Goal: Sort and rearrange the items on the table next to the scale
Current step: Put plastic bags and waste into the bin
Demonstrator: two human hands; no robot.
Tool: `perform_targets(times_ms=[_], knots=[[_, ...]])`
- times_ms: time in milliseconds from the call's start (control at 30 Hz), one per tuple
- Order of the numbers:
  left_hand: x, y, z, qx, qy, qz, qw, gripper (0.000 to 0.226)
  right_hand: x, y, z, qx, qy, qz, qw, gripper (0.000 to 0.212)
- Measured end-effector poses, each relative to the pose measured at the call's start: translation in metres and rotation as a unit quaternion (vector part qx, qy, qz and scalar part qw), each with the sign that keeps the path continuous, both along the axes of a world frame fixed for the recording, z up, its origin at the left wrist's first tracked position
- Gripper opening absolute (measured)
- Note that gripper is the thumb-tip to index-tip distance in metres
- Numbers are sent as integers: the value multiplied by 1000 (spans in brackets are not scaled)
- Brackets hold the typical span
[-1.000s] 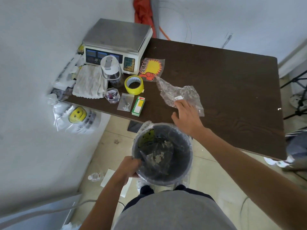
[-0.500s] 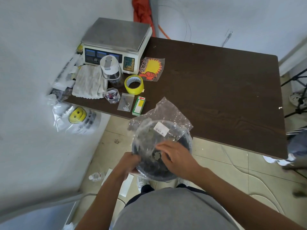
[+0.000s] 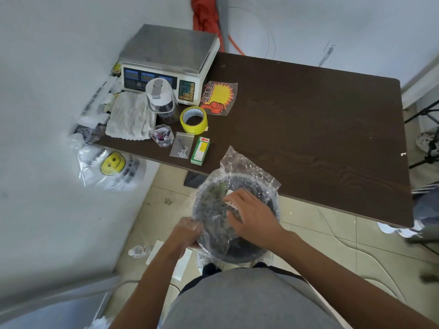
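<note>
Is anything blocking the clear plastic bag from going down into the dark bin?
Nothing visible blocks it. The right hand is pressing the clear plastic bag into the open bin, which the left hand holds by its rim.

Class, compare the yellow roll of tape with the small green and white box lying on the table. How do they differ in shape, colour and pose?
The yellow tape roll is a round ring with an open middle; the green and white box is a flat rectangular block. The tape roll is one plain yellow; the box is green and white with a red arrow. The roll sits nearer the scale; the box lies nearer the table's front edge. Both rest untouched on the dark table.
</note>
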State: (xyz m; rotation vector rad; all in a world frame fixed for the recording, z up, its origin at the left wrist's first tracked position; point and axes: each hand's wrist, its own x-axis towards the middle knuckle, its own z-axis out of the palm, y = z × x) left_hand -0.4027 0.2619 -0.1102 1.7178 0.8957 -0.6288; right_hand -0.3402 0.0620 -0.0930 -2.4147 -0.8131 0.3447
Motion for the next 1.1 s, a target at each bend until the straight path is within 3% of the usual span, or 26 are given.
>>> perform_targets(times_ms=[100, 200, 600, 833, 967, 1100], knots=[[-2, -1, 0, -16, -18, -7, 1000, 14, 8, 8, -8, -71, -2, 45, 996, 51], [-1, -2, 3, -28, -26, -30, 999, 12, 12, 16, -18, -130, 22, 77, 988, 56], [4, -16, 23, -5, -15, -23, 1000, 18, 6, 28, -37, -225, 178, 132, 949, 46], [2, -22, 27, -9, -15, -22, 1000, 16, 3, 34, -51, -304, 205, 158, 917, 50], [-1, -26, 24, 7, -19, -58, 998, 19, 5, 30, -61, -306, 263, 165, 900, 57], [-5, -24, 14, 12, -18, -83, 996, 21, 0, 27, -63, -305, 290, 147, 895, 51]])
